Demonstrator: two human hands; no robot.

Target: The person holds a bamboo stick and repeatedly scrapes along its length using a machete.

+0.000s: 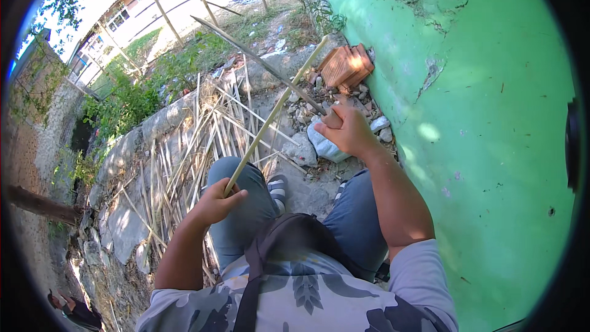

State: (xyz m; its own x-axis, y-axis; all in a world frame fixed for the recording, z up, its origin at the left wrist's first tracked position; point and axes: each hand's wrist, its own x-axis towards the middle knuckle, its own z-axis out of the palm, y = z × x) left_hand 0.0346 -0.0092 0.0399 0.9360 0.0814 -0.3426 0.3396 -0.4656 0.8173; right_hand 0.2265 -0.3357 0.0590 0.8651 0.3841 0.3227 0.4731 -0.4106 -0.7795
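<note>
My left hand [218,201] is closed round the lower end of a pale bamboo strip [261,130], which slants up and away to the right. In my right hand [351,130] is the wooden handle of a long machete [261,61]. Its grey blade points to the far left and crosses the strip; I cannot tell whether the two touch. Beyond my left knee, many loose bamboo strips [206,126] lie in a criss-cross heap on the stone ground.
A green wall [479,160] rises close on my right. Reddish tiles [345,66], a white sack [326,146] and stones [300,150] lie along its foot. Bushes [126,107] and a pole fence [161,9] stand farther off. Another person [78,312] is at the lower left.
</note>
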